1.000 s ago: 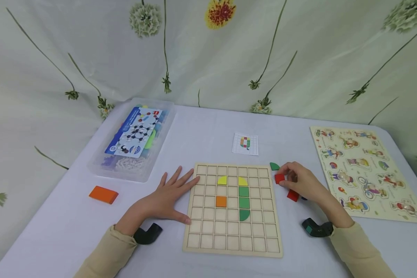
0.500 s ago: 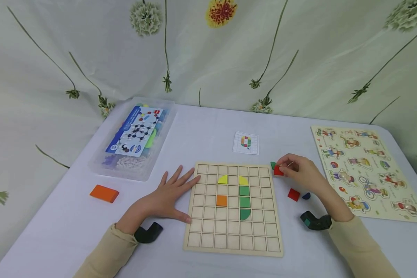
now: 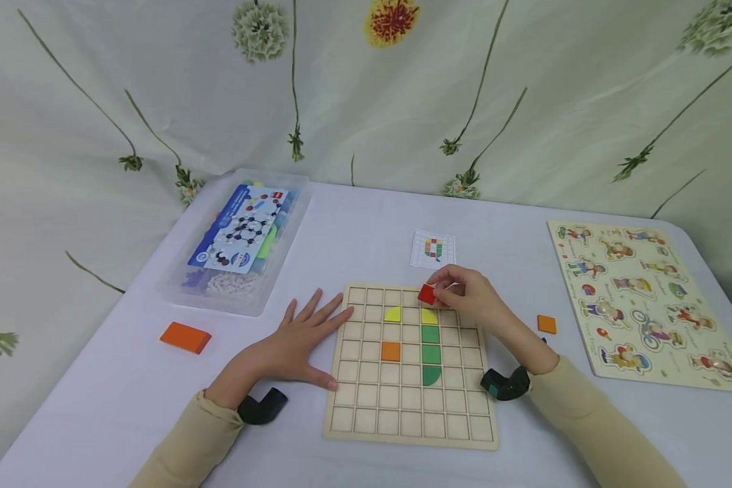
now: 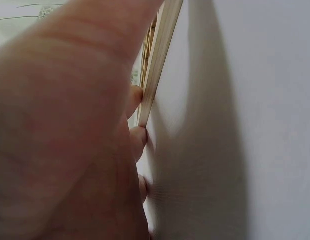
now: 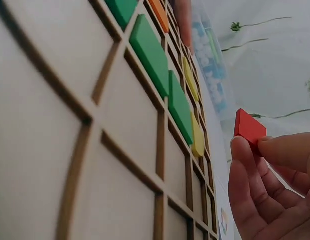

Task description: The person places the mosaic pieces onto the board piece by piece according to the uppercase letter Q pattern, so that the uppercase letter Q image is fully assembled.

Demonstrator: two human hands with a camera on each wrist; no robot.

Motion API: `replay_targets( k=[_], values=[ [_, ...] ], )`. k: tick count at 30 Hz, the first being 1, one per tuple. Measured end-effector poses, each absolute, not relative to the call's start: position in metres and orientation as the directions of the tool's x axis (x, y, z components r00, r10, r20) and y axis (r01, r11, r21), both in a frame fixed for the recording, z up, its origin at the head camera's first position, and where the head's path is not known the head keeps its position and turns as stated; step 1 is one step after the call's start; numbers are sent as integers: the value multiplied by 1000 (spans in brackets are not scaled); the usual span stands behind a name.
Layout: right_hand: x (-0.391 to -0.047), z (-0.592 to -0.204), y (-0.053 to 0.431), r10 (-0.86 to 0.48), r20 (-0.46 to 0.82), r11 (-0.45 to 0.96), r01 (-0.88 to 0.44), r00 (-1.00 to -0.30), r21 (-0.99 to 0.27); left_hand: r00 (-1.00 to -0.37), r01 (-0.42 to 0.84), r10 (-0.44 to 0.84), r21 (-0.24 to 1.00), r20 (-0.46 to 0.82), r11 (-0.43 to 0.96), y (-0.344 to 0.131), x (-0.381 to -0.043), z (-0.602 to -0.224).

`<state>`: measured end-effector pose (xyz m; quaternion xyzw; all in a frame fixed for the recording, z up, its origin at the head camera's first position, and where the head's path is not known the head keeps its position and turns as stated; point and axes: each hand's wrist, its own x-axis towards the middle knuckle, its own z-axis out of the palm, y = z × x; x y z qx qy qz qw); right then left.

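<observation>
Right hand, pinching the red tile near the board's far edge, should level it; left hand, fingers wide, seemingly touches its left edge.

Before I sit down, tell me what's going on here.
Someone's right hand pinches a red square, raised near the far edge of the board, not yet set down. The left hand is spread against the board's left edge. Two yellow pieces, three green pieces and an orange square sit in the board, and a patterned card lies just beyond it.
</observation>
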<state>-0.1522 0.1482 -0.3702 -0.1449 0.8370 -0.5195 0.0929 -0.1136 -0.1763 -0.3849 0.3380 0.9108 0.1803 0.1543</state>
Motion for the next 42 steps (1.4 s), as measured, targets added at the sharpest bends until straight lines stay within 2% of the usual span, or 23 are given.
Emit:
replay_targets(
  k=[6,13,23,32,37,42],
  values=[
    [-153,-376,132,-378,32,485,-227,-925,-844,-725,556,668,428,-171,713,-176,-114,-385],
    [-153,-382,127,-377,-15,522,-199,-926,-829,-723,559,670,425,-170,712,-177,-115,-386],
    [-152,-382,127,-424,16,542,-268,-905,-797,-726,557,669,433,-159,709,-177,-115,-386],
    [-152,-382,128,-416,7,563,-264,-910,-783,-727,556,667,431,-164,711,-177,-114,-386],
    [-152,-374,141,-399,43,525,-267,-916,-808,-728,552,663,427,-171,716,-175,-114,-388],
    [-144,-357,177,-328,98,475,-254,-940,-843,-729,549,661,427,-176,718,-177,-115,-389]
  ],
)
